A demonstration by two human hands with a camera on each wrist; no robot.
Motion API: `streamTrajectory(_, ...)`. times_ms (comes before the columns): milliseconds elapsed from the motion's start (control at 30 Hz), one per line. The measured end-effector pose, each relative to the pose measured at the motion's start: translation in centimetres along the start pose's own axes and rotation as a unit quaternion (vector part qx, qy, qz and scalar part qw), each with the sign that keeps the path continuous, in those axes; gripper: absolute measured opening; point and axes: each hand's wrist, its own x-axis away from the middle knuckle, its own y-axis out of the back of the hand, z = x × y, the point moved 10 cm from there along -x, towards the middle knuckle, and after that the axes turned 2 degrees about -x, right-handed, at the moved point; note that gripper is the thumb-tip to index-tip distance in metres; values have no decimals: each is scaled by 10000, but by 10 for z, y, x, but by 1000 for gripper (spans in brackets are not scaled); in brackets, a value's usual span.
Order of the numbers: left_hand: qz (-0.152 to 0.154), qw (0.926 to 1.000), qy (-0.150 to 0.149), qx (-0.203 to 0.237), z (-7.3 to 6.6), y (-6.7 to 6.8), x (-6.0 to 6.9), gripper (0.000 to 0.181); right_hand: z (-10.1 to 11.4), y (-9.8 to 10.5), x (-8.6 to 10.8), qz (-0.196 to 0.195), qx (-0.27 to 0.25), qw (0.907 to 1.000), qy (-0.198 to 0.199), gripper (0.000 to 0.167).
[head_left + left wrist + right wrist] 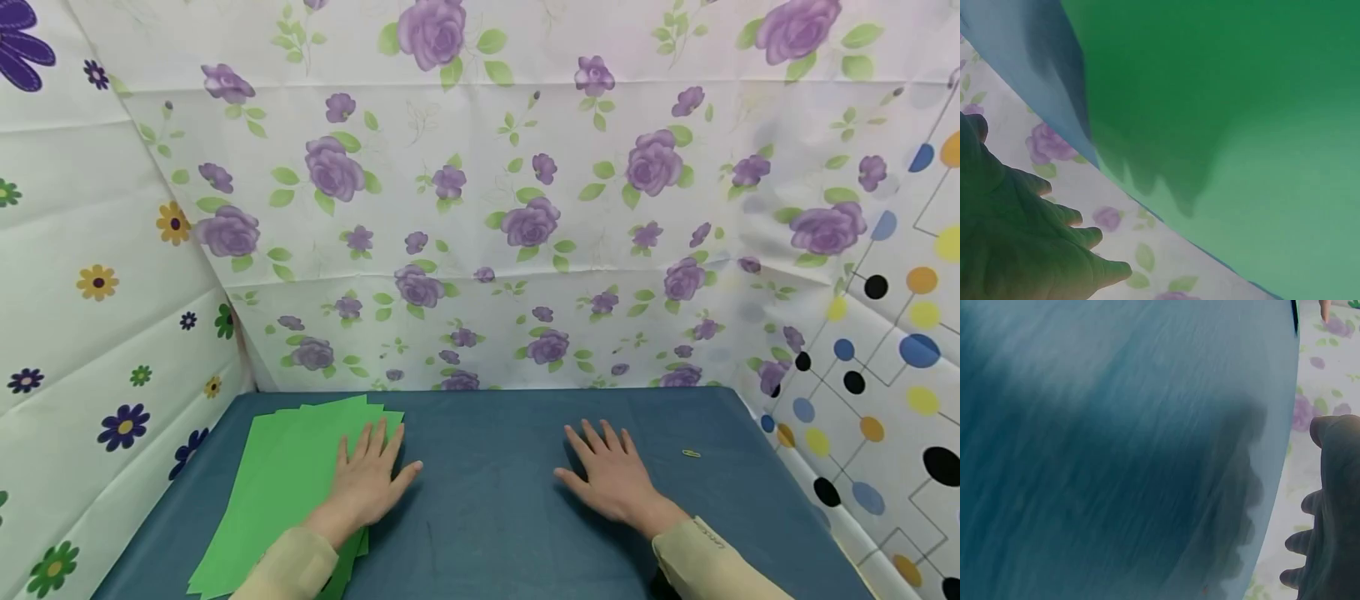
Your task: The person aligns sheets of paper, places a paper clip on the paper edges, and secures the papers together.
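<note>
In the head view, my left hand is held palm down with fingers spread, over the right edge of a loose stack of green paper sheets. The left wrist view shows that hand's shadow falling on the green paper, with a gap between palm and sheet. My right hand hovers above the blue tabletop, fingers straight and spread, holding nothing. Its shadow lies on the blue surface in the right wrist view. A small yellow paper clip lies to the right of this hand.
A white cloth with purple roses hangs behind the table. Flower-printed cloth stands along the left side, and cloth with coloured dots along the right. The sheets are fanned unevenly.
</note>
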Motion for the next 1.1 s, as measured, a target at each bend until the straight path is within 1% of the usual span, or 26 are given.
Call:
streamTrajectory(200, -78, 9998, 121, 119, 22, 3, 8, 82, 21, -3, -2, -20, -98, 9994, 316, 86)
streamTrajectory(400, -297, 9993, 198, 97, 40, 11, 15, 83, 46, -7, -7, 169, 119, 9985, 512, 86)
streamTrajectory(500, -358, 9990, 259, 94, 50, 14, 19, 82, 59, -8, -11, 253, 197, 9976, 606, 85)
streamTrajectory(633, -316, 9986, 389, 148, 64, 19, 24, 82, 81, -10, -18, 311, 122, 9962, 800, 85)
streamTrajectory(767, -256, 9983, 502, 164, 77, 22, 29, 82, 108, -12, -23, 370, 46, 9936, 1069, 86)
streamTrajectory(967, -110, 9974, 688, 207, 98, 22, 34, 85, 147, -18, -28, 630, 91, 9890, 1339, 85)
streamTrajectory(1100, -59, 9967, 781, 198, 113, 22, 37, 86, 168, -23, -32, 671, 165, 9853, 1563, 84)
